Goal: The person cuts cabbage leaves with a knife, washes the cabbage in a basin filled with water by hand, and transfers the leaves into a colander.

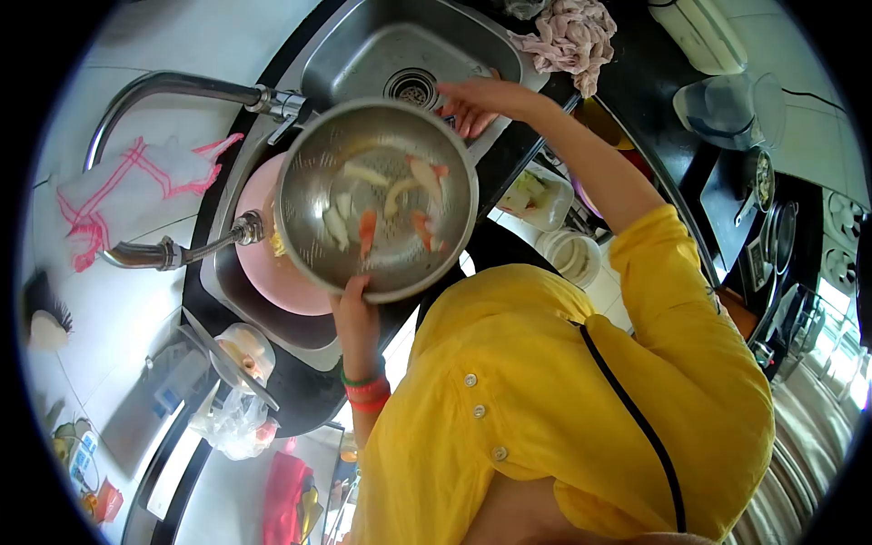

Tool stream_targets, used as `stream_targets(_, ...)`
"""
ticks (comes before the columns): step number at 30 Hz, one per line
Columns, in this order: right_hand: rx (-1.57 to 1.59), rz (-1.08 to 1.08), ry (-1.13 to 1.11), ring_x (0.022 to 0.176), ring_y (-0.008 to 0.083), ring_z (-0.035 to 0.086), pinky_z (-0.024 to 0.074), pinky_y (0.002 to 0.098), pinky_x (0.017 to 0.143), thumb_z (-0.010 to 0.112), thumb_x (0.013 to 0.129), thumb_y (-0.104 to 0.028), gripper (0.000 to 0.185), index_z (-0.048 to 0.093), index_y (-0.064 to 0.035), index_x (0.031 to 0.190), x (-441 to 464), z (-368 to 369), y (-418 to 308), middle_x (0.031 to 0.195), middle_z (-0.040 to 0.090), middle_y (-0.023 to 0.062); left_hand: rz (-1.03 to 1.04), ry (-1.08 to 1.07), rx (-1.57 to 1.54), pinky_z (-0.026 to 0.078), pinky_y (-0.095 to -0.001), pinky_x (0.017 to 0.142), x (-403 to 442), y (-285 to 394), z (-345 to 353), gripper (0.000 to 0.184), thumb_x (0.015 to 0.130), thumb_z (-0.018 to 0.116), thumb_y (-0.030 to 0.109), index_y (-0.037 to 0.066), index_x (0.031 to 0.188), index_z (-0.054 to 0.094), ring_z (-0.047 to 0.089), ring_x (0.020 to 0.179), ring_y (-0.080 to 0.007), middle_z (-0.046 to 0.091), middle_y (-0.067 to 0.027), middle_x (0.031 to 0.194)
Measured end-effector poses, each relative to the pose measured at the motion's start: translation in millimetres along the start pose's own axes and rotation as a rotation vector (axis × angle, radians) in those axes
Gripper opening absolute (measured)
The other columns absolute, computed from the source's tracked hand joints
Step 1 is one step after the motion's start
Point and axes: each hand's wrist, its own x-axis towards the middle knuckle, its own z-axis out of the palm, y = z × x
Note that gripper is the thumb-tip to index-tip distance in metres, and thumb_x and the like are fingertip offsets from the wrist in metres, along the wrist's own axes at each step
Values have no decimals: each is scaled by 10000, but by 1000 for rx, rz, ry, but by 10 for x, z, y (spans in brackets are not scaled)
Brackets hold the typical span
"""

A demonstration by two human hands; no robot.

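A steel colander (377,259) with perforated sides is held above the sink edge, its inside turned toward me. In it lie several orange pieces (367,234) and pale, whitish pieces (336,225) that look like cut vegetables. My left hand (354,307), with green and red bangles at the wrist, grips the near rim. On the far right side, my right hand (472,102) is beside the rim with its fingers stretched out; whether it touches the metal I cannot tell. Partly behind the colander, a pink basin (257,263) sits in the left sink bowl.
The right sink bowl (363,54) has a drain (411,88). A chrome faucet (173,84) arches at the left, near a red-bordered cloth (136,195). A crumpled pink cloth (572,41) lies on the dark counter. Below stand white tubs (572,257).
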Motion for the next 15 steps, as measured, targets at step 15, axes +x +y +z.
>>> stream_targets(15, -958, 267, 443, 861, 268, 664, 522, 411, 674, 645, 764, -229, 286, 682, -29, 965, 880, 304, 237, 962, 670, 147, -638, 322, -1010, 462, -345, 839, -575, 400, -13, 369, 764, 544, -23, 3, 1121, 454, 550, 972, -222, 530, -106, 1088)
